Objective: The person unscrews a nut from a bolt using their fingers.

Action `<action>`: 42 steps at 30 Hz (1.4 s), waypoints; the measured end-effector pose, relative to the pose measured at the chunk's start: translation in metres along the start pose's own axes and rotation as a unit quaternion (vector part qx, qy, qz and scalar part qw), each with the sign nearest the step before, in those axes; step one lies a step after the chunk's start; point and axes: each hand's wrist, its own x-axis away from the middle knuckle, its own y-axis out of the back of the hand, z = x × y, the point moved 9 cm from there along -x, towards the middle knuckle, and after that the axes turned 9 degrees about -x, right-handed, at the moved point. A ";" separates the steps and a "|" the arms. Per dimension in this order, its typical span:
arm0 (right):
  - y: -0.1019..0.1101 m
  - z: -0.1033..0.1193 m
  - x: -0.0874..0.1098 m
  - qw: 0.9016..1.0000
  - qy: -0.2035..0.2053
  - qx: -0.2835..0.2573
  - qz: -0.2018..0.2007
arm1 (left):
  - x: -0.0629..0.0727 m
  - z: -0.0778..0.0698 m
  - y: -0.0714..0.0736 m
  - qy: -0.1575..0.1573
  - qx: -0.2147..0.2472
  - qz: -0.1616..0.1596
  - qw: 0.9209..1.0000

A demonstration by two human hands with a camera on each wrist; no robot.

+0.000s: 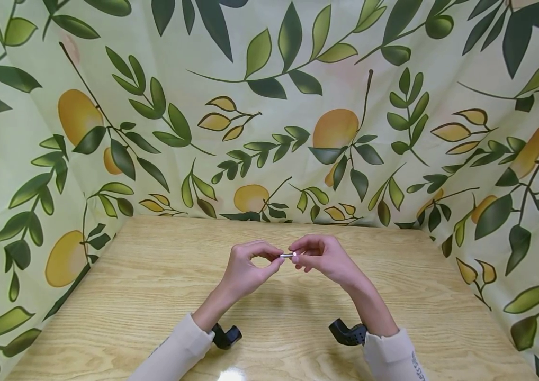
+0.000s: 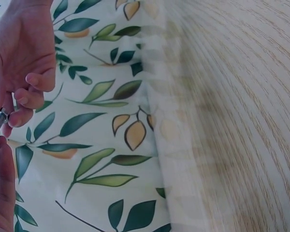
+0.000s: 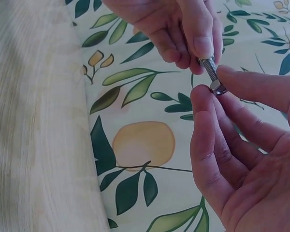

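Observation:
A small silver bolt [image 1: 287, 255] is held between my two hands above the table. Thumb and fingertips of my left hand [image 1: 249, 267] pinch one end, covering part of it. My right hand [image 1: 328, 260] has its thumb and fingertips on the opposite end. The right wrist view shows the threaded shank [image 3: 210, 68] bare between the hands, with a hexagonal metal piece [image 3: 216, 86] at the right fingertips. In the left wrist view the bolt [image 2: 1, 118] is at the left edge, partly hidden by fingers.
Below the hands lies a light wood-grain table [image 1: 164, 280]. Cloth printed with leaves and fruit [image 1: 279, 132] hangs along its back and both sides. Dark wrist-camera mounts [image 1: 225, 336] stick out from both sleeves.

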 end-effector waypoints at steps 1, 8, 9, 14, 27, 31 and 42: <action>0.000 0.000 0.000 1.000 -0.001 0.000 0.000 | 0.000 0.000 0.000 0.003 0.000 0.000 1.000; 0.000 -0.002 0.000 1.000 -0.011 0.018 0.008 | 0.000 0.000 0.000 0.007 0.001 -0.003 1.000; 0.000 -0.003 0.000 1.000 -0.011 0.018 0.010 | 0.000 0.000 0.000 0.007 -0.001 -0.003 1.000; 0.000 -0.002 0.000 1.000 -0.003 0.016 0.013 | 0.001 0.001 -0.002 0.006 -0.002 0.003 1.000; 0.003 0.000 0.000 1.000 0.006 0.004 -0.002 | 0.000 -0.002 0.001 -0.002 0.002 -0.002 1.000; 0.003 -0.003 0.000 1.000 -0.008 0.013 0.000 | 0.000 -0.001 0.001 0.002 0.006 -0.001 1.000; 0.001 -0.004 0.000 1.000 -0.010 0.020 0.013 | 0.001 0.001 0.000 0.006 0.016 0.003 1.000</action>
